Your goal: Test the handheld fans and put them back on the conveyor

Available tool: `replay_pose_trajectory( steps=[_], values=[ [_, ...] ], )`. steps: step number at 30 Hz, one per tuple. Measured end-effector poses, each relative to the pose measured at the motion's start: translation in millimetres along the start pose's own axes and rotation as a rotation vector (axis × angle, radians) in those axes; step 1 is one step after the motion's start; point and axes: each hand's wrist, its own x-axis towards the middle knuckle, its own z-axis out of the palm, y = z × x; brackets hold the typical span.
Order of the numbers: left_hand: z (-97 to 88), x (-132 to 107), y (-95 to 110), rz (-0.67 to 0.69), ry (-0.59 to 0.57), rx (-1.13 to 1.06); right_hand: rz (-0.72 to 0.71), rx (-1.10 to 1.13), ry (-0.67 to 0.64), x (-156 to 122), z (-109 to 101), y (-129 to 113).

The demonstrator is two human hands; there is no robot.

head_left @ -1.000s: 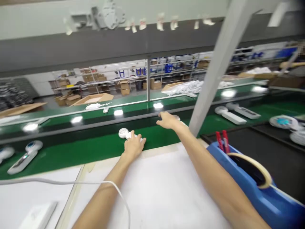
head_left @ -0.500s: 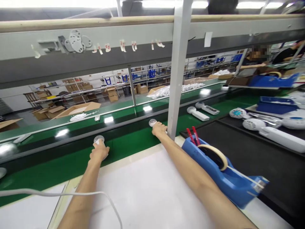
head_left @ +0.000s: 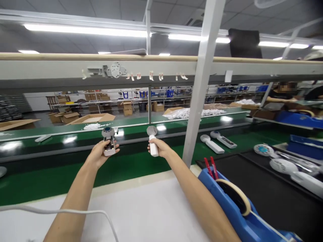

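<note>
My left hand [head_left: 98,155] is closed round the handle of a handheld fan half [head_left: 108,132]. Its round head points up, and dark inner parts show in the open handle. To the right, my right hand [head_left: 162,148] grips a white handheld fan shell [head_left: 153,150] by its handle; its round grille is at the top and its outer side faces me. Both pieces are held up, apart from each other, over the green conveyor belt [head_left: 121,171]. Some fingers are hidden behind the pieces.
A metal post [head_left: 202,84] rises right of my right hand. Two more fan pieces [head_left: 212,144] lie on the belt beyond it. A blue tape dispenser [head_left: 227,201] with red-handled tool stands near right, beside a black mat [head_left: 267,191] bearing fan parts. A white cable [head_left: 63,211] crosses my left forearm.
Both hands have lifted the fan pieces off the belt and turned them upright towards me. The view has tilted upward, showing more ceiling.
</note>
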Motion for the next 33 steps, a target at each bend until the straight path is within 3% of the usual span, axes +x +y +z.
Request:
replay_pose_trajectory(
  steps=[4, 7, 13, 20, 24, 29, 33],
  values=[
    [27.4, -39, 25, 0.074, -0.144, -0.254, 0.0, 0.257, -0.146, -24, 23, -20],
    [37.3, -62, 35, 0.091, -0.241, -0.39, 0.006, 0.387, -0.198, -40, 30, -30],
    [41.1, -84, 43, 0.176, -0.318, -0.336, 0.102, 0.652, -0.229, -70, 41, -53],
    [46.2, -95, 46, 0.248, -0.367, -0.244, -0.019, 0.456, -0.26, -112, 46, -67],
    [49.4, -99, 45, 0.294, -0.386, -0.273, -0.218, 0.353, -0.351, -121, 47, -66],
    [49.9, -102, 45, 0.392, -0.41, -0.289, -0.504, 0.214, -0.347, -130, 50, -67],
    [48.6, -108, 49, 0.441, -0.413, -0.287, -0.577, 0.14, -0.365, -144, 48, -73]
  ],
)
